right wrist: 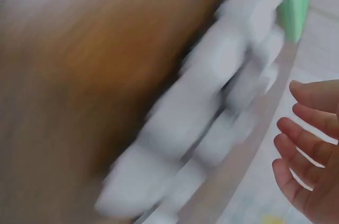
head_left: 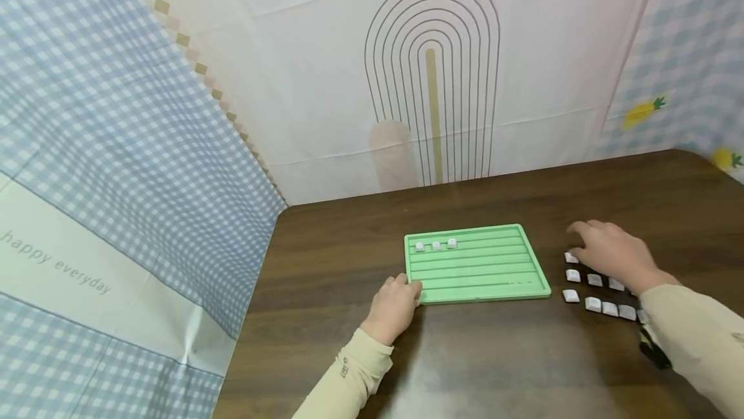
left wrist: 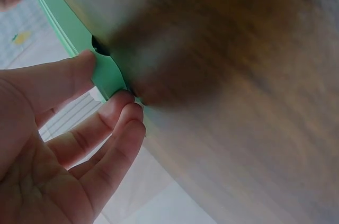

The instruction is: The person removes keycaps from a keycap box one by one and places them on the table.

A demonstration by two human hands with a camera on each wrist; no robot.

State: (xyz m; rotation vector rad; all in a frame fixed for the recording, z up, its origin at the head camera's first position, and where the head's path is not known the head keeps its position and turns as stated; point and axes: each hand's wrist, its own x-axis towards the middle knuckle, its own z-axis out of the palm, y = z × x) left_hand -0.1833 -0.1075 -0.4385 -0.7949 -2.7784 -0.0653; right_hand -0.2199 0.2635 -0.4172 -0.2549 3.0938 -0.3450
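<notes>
A green ridged tray (head_left: 488,264) lies on the dark wooden table, with white keycaps (head_left: 436,246) in a row along its far left groove. My left hand (head_left: 391,306) holds the tray's near left corner. In the left wrist view, the thumb and curled fingertips of that hand (left wrist: 37,181) meet the tray's edge (left wrist: 58,15) from two sides. To the right of the tray, my right hand (head_left: 616,251) hovers over loose white keycaps (head_left: 594,279). Its fingers are spread and relaxed in the right wrist view, where the hand (right wrist: 318,144) is apart from the blurred keycaps (right wrist: 180,113).
More keycaps (head_left: 593,304) lie in a near row under the right sleeve (head_left: 692,335). A small dark object (head_left: 655,351) shows at the right wrist. A patterned cloth (head_left: 320,83) hangs behind the table (head_left: 325,264), and a checked one (head_left: 145,115) at its left.
</notes>
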